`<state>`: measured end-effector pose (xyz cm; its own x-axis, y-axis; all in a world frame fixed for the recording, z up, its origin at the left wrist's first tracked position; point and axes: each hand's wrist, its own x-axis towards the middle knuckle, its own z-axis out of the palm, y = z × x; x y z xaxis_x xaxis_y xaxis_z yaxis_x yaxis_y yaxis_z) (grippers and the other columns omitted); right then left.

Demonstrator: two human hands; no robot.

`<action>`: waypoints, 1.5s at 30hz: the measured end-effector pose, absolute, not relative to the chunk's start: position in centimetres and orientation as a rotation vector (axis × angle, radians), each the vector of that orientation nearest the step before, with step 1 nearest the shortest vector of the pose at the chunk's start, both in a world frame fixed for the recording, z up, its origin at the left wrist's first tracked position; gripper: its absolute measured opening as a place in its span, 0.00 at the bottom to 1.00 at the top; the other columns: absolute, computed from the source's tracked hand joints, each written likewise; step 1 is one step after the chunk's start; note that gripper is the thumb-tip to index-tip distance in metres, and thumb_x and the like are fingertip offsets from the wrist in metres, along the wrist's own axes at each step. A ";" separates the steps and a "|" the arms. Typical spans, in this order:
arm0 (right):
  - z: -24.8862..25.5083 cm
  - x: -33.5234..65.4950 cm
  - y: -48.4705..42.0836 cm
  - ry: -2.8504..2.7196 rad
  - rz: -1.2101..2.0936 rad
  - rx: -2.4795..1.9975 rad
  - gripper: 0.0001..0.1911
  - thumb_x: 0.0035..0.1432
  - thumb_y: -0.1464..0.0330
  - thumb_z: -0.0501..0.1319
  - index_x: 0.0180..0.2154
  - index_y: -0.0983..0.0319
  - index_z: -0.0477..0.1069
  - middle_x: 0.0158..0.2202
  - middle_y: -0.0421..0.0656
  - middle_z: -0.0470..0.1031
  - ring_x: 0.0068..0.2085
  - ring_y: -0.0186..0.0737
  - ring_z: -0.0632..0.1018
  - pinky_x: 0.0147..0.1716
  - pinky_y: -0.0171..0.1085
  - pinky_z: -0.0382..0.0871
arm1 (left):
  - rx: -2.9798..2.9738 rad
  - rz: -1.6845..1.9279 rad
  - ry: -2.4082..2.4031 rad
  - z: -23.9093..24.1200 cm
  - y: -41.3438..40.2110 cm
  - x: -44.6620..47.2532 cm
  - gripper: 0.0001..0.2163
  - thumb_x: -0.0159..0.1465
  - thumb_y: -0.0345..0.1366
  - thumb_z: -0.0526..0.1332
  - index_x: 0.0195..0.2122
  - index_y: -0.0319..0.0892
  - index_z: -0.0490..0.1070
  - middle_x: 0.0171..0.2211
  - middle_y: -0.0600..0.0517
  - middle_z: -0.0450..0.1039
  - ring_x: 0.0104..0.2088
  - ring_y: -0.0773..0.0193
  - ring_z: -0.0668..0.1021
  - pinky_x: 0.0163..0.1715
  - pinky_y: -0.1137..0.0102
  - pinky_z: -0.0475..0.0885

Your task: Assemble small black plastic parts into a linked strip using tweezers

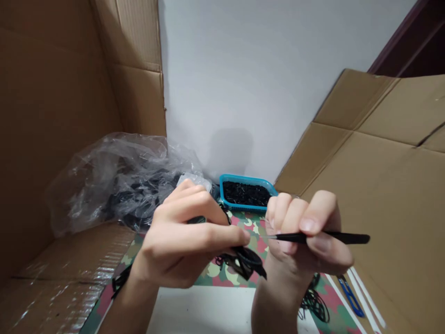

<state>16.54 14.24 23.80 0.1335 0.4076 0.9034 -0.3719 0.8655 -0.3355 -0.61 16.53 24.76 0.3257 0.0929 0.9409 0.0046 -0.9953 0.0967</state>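
My left hand (187,236) is curled around a bunch of thin black cord loops (243,262), which hang below the fingertips. My right hand (306,232) pinches a pair of black fine-tipped tweezers (321,237) between thumb and fingers. The bare metal tips point left, toward my left hand's fingertips, and a small gap separates them. The hands partly hide a blue plastic tray (243,180) filled with small black pieces, which stands behind them.
A clear plastic bag (118,185) holding black items lies back left. Cardboard sheets (382,195) line both sides, in front of a white wall (264,83). Below lie a camouflage-patterned mat (255,227), a white sheet (201,311), black cords (314,304) and blue-handled snips (351,296).
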 end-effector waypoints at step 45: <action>23.2 15.6 18.5 -1.324 0.975 0.173 0.04 0.54 0.69 0.60 0.27 0.56 0.68 0.12 0.31 0.56 0.16 0.36 0.57 0.16 0.35 0.53 | 1.790 1.254 -0.053 24.3 18.0 1.6 0.08 0.65 0.35 0.63 0.30 0.39 0.75 0.24 0.53 0.69 0.25 0.69 0.69 0.29 0.72 0.65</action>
<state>15.57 18.53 23.19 -0.0706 0.4971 0.8648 -0.6788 0.6113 -0.4069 1.65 17.96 24.27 0.4802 0.4375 0.7603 -0.4995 -0.5761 0.6470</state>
